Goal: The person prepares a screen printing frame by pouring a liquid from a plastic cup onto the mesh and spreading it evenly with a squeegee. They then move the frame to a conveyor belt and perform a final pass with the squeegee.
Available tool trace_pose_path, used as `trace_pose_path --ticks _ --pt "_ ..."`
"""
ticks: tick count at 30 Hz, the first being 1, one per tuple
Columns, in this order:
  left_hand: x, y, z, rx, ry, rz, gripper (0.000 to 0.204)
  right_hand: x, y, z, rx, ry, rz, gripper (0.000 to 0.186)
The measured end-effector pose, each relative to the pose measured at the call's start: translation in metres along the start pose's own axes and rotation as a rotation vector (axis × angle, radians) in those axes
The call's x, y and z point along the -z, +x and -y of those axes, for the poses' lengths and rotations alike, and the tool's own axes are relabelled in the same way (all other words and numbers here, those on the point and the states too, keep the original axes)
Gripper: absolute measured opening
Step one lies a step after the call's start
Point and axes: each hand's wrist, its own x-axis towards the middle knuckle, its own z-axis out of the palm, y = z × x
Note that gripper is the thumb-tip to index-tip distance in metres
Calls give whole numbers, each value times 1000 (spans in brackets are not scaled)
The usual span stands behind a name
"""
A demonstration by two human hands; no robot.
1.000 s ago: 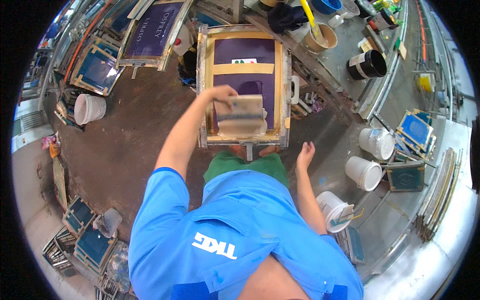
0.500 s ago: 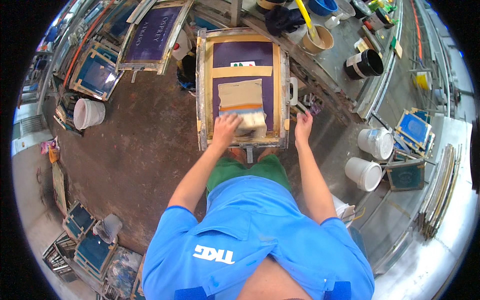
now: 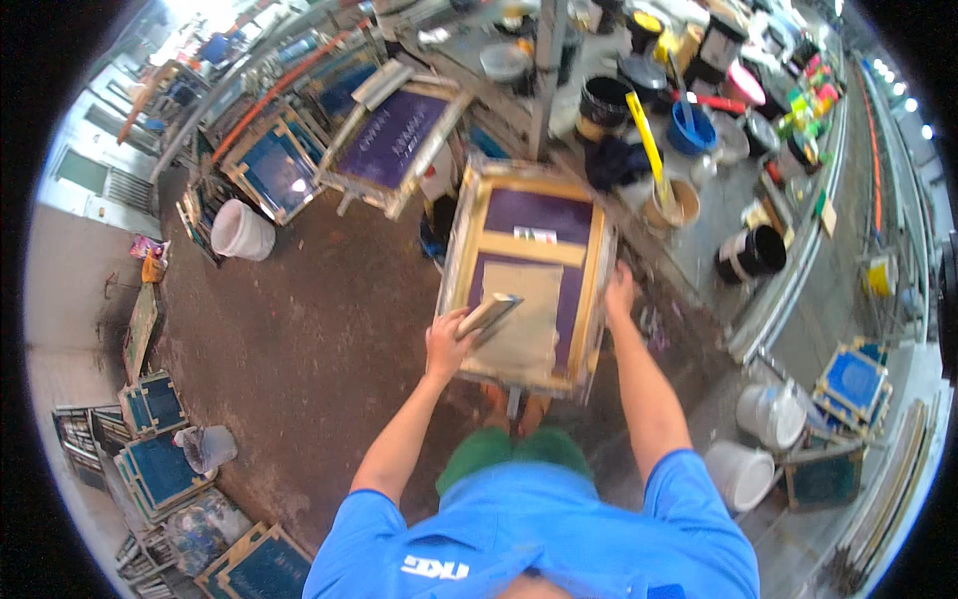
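A screen-printing frame [image 3: 454,250] with a pale wooden rim stands tilted in front of me. Its purple mesh [image 3: 539,212] is crossed by a tan tape strip, and a broad patch of cream ink [image 3: 527,324] covers the lower part. My left hand [image 3: 449,342] is closed around the handle of a squeegee [image 3: 489,312], held slantwise over the left side of the patch. At the frame's right edge, my right hand [image 3: 619,288] is closed on the rim; its fingertips are partly hidden.
Ink tubs and a beige pot [image 3: 671,205] with a yellow-handled tool crowd the bench at right. Another purple screen [image 3: 391,138] leans at far left, near a white bucket [image 3: 242,231]. White buckets [image 3: 738,475] stand at lower right, and stacked screens [image 3: 165,469] at lower left.
The squeegee has turned from level across the mesh to a slant, and the cream patch now reaches lower. My right hand has come onto the frame's edge. The whole view has shifted.
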Motion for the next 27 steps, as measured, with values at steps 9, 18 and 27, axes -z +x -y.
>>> trace_pose_path --ticks 9,18,27 --pt "-19 24 49 842 -718 -62 53 2 -2 -15 29 156 -45 30" --pt "46 -72 61 851 -968 60 61 26 -96 -51 -92 268 -13 18" --pt "216 -162 124 778 -1036 -165 61 -39 -249 51 -236 523 186 16"
